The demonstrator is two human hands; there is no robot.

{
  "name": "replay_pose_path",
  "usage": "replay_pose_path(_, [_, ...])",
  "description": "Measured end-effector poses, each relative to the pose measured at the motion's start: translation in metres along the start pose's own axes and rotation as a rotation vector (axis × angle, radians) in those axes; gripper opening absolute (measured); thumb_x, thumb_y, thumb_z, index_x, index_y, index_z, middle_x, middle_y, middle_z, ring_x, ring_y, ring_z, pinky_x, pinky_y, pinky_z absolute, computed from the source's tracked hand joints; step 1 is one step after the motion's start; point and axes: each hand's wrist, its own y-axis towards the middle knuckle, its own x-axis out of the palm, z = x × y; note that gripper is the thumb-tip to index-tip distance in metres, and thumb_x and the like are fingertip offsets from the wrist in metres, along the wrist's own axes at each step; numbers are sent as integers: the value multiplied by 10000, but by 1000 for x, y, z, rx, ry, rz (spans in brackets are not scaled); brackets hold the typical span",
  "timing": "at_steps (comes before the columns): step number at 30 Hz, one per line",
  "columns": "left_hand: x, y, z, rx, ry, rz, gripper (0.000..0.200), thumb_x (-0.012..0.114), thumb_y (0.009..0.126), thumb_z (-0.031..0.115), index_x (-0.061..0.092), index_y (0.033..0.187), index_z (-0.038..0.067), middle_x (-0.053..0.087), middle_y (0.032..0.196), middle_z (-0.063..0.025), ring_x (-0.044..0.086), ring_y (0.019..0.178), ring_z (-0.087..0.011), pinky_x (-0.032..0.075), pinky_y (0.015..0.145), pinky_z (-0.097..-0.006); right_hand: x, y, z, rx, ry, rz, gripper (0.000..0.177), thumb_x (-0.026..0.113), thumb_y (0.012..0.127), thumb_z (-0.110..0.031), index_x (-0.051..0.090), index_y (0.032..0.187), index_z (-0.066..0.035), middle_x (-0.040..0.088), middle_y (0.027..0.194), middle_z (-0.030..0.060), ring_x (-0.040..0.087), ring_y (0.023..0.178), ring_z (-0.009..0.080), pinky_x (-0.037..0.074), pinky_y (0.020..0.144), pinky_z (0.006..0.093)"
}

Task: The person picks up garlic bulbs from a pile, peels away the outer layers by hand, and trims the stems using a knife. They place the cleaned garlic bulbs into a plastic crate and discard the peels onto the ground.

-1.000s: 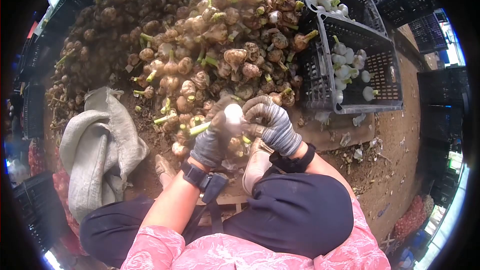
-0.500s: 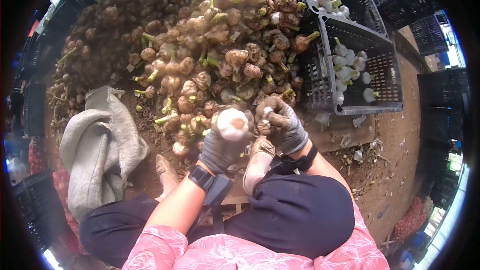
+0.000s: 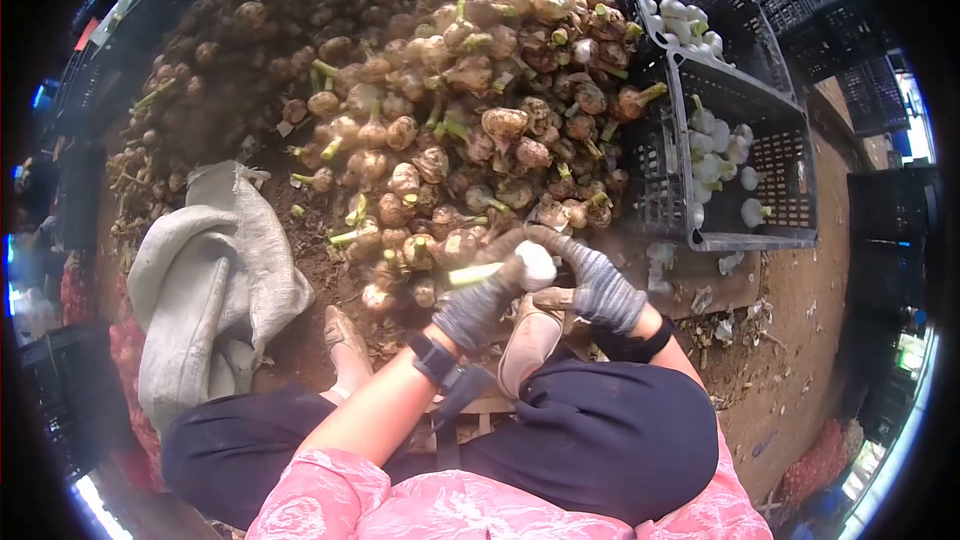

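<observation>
A peeled white garlic bulb (image 3: 537, 267) is between my two gloved hands, its pale green stem (image 3: 474, 274) pointing left. My left hand (image 3: 483, 302) is closed round the bulb near its stem. On the other side, my right hand (image 3: 592, 282) has its fingers bent over the top and right of the bulb, touching it. Grey gloves with soiled fingers cover both hands. Just beyond them lies a large heap of unpeeled, soil-covered garlic bulbs (image 3: 503, 123), some with cut green stems.
Right of the heap, a black crate (image 3: 745, 240) holds several white garlic bulbs (image 3: 712, 152); another crate (image 3: 765, 35) behind it also has some. A pale woven sack (image 3: 200, 270) lies at left. My shoe (image 3: 530, 345) is just below the hands. Skin scraps litter the ground.
The bulb has turned from root end facing me to lying sideways with its stem to the left. My right hand, apart from the bulb before, now touches it. The view has shifted slightly.
</observation>
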Motion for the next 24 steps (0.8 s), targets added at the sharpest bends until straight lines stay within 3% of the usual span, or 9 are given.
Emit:
replay_pose_path(5, [-11,2,22,87,515,-90,714,707,734,144,321,1326,44,500,1204,-91,500,1084,-175,411,934,-311,-17,6,5,-58,-217,161,535,714,685,-84,520,1182,-46,571,1086,101,531,1002,141,431,882,289])
replay_pose_path(8, [-29,2,58,208,1101,-85,744,730,704,220,358,1324,47,516,1166,-121,510,1069,-197,433,890,-298,-25,4,8,-226,-692,150,566,688,612,-49,540,1158,-70,529,1182,123,476,1130,299,394,960,364])
replay_pose_path(10, [-19,-7,122,111,1203,38,677,729,711,329,451,1256,39,582,1048,-151,557,944,-210,469,783,-312,-25,5,6,-188,-604,109,583,674,574,-51,538,1140,-52,528,1155,138,495,1096,293,401,948,351])
replay_pose_path(11, [-32,-2,158,406,1261,-38,634,722,717,358,491,1212,35,607,977,-125,572,851,-200,486,710,-308,-26,6,-3,-242,-663,76,576,660,581,-47,528,1142,-42,529,1137,146,507,1071,291,403,938,345])
replay_pose_path(12, [-37,-11,203,353,1329,103,584,722,722,339,517,1173,31,612,973,-104,581,816,-182,492,676,-298,-28,6,-10,-255,-628,45,566,627,583,-24,522,1139,-34,530,1134,146,512,1056,295,402,930,344])
replay_pose_path(16, [11,-182,348,462,1279,430,491,641,778,294,533,1144,-15,624,973,-128,601,849,-199,505,733,-322,-31,-1,-51,-5,-267,20,599,560,618,60,475,1204,-31,533,1061,48,506,986,147,409,878,269])
replay_pose_path(18, [32,-290,361,510,1323,593,435,560,856,283,487,1215,49,587,1078,-65,589,909,-136,491,782,-241,-44,-4,-55,-70,-190,-6,606,573,633,38,463,1226,-21,531,1073,44,514,980,141,411,879,269])
replay_pose_path(20, [15,-376,364,611,1320,470,457,616,825,253,485,1222,69,552,1138,-66,587,915,-132,487,804,-227,-51,0,-59,-140,-207,19,631,595,628,-2,454,1243,-18,531,1105,56,524,992,159,414,889,272])
replay_pose_path(24, [-94,-440,334,654,1199,968,671,738,716,235,417,1283,76,432,1295,-100,476,1124,-210,411,941,-301,-38,20,-104,-118,-232,6,728,750,606,-101,441,1260,-19,537,1104,56,528,985,162,433,860,265])
